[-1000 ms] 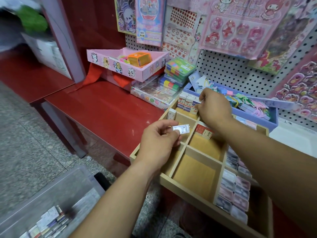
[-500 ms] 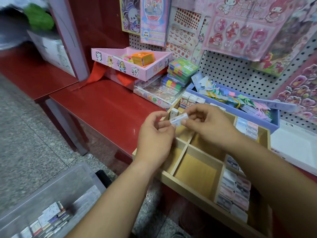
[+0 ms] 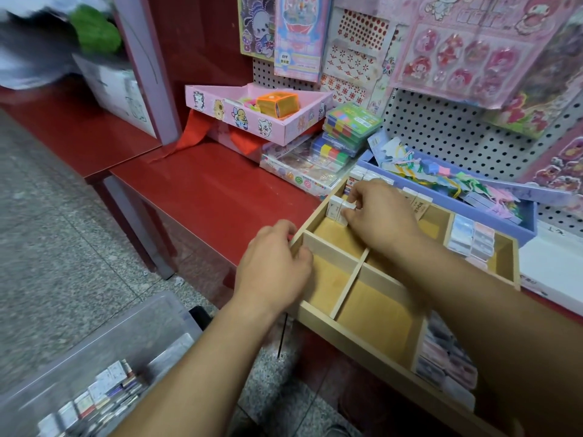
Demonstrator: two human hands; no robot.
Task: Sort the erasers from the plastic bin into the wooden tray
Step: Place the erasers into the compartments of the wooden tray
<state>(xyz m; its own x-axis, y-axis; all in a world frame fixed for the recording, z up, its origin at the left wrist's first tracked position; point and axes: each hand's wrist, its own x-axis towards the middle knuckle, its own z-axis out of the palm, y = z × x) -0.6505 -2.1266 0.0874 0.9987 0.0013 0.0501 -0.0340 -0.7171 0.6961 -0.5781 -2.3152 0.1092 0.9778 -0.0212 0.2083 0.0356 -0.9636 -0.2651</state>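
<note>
The wooden tray (image 3: 347, 288) with dividers lies on the red table. My right hand (image 3: 381, 216) reaches into its far left compartment and pinches a white eraser (image 3: 346, 210), which stands against another white eraser (image 3: 333, 207). My left hand (image 3: 274, 263) sits at the tray's left wall, with the thumb inside and curled fingers outside. More erasers fill the right-hand compartments (image 3: 471, 241) and line the back row (image 3: 418, 201). The clear plastic bin (image 3: 132, 329) stands on the floor at the lower left, with several erasers (image 3: 94, 402) in it.
Behind the tray stand a blue box of paper bits (image 3: 523, 216), a stack of colourful packs (image 3: 347, 127) and a pink box (image 3: 239, 115). Sticker sheets hang on the pegboard (image 3: 441, 130). The red table (image 3: 205, 190) stretches to the left.
The white eraser passed from my left hand to my right hand, which carried it down into the tray's far left compartment. My left hand dropped to the tray's left wall.
</note>
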